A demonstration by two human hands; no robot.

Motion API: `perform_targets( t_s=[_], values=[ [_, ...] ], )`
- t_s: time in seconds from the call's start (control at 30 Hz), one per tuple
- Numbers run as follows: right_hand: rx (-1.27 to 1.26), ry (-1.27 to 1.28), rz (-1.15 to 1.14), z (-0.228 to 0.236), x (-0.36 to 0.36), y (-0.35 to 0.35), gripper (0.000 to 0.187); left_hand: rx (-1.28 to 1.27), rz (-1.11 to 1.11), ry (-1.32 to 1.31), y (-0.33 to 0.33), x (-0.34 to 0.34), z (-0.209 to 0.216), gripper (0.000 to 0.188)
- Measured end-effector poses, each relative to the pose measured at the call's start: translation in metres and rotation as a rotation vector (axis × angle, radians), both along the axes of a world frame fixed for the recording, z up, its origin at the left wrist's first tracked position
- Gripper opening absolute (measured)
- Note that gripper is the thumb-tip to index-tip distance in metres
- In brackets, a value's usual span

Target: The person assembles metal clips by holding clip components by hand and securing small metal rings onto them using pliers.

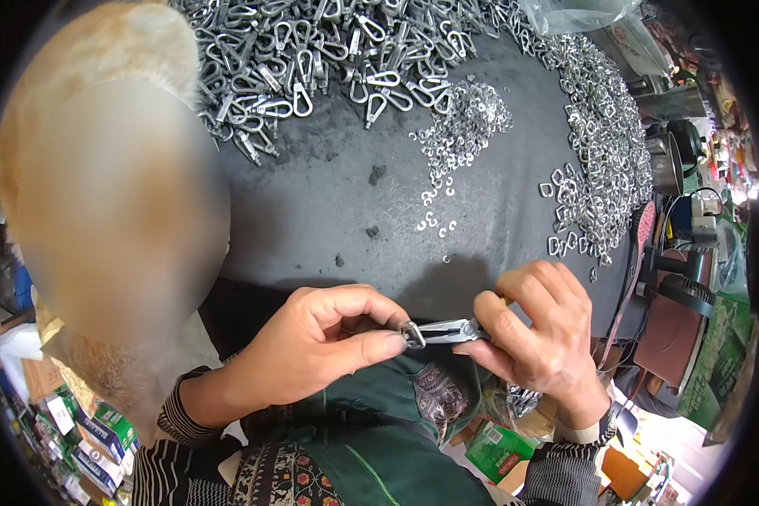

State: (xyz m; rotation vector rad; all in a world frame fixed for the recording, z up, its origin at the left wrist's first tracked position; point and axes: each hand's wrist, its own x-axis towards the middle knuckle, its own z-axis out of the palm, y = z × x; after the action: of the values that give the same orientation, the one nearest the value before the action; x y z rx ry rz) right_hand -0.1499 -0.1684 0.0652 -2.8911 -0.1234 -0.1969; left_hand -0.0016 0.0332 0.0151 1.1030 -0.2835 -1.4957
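My left hand pinches a small metal ring fitting between thumb and fingertips, above my lap at the table's near edge. Wrapped round the handles of a pair of pliers is my right hand. The plier jaws point left and meet the fitting; how firmly they grip it I cannot tell. Beyond my hands, tiny C-shaped metal pieces lie heaped, with several strays trailing toward me. A large pile of metal snap hooks covers the far left of the table.
Along the right edge of the dark table runs a heap of small metal rings. A furry tan animal takes up the left side, close to my left arm. A clear plastic bag lies at the far right, and boxes stand lower left.
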Motion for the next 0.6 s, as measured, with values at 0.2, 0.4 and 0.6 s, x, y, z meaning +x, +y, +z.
perform_targets(
  t_s=[0.2, 0.4, 0.6],
  values=[
    [0.005, -0.027, -0.067, -0.009, -0.027, 0.008, 0.034, -0.1, -0.108, -0.982, -0.014, 0.014, 0.027, 0.024],
    [0.003, 0.133, -0.164, -0.025, -0.046, 0.028, 0.032, 0.078, 0.303, -2.009, -0.109, 0.061, -0.008, 0.023],
    [0.038, 0.019, -0.37, -0.028, -0.065, 0.005, 0.034, 0.142, 0.26, -2.083, -0.12, 0.059, -0.03, 0.022]
  ],
)
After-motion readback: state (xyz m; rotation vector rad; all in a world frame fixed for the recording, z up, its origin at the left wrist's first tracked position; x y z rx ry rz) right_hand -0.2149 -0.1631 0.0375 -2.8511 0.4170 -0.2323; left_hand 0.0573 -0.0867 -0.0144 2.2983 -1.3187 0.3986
